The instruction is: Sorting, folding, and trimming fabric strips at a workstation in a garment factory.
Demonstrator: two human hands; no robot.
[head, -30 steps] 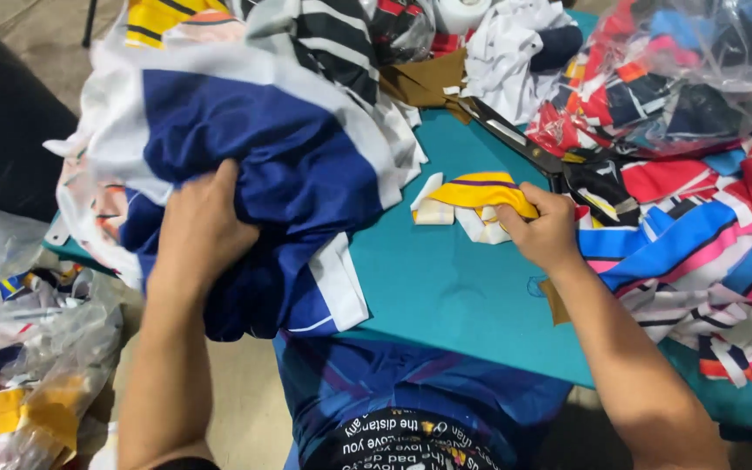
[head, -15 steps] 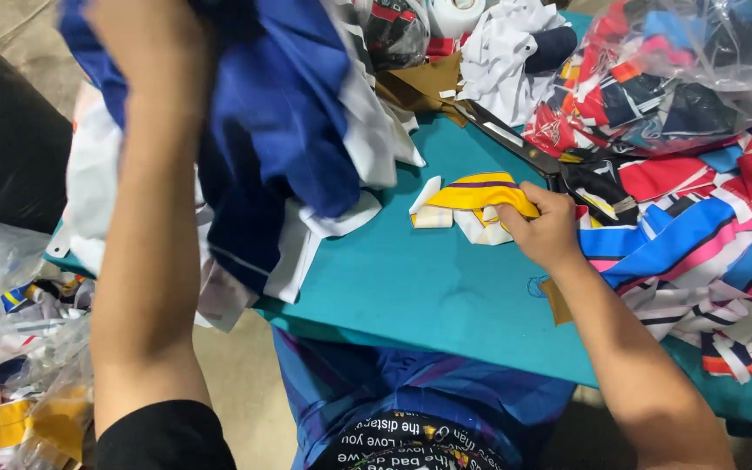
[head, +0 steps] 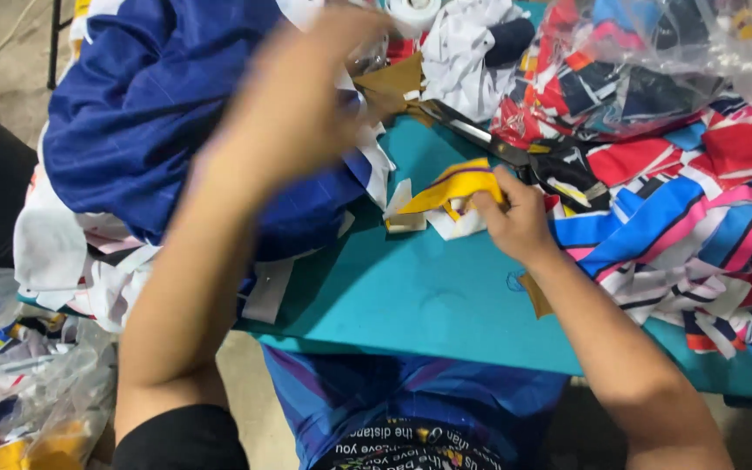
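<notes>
On the teal table [head: 411,296], near its middle, the right hand [head: 515,218] is pinching a yellow and white scrap [head: 450,196]. Over the left edge, the left hand [head: 306,96] is blurring above the blue cloth [head: 150,104]; I cannot tell its grip.

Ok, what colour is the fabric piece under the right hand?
Yellow and white, seen in the head view: the fabric piece under the right hand.
</notes>
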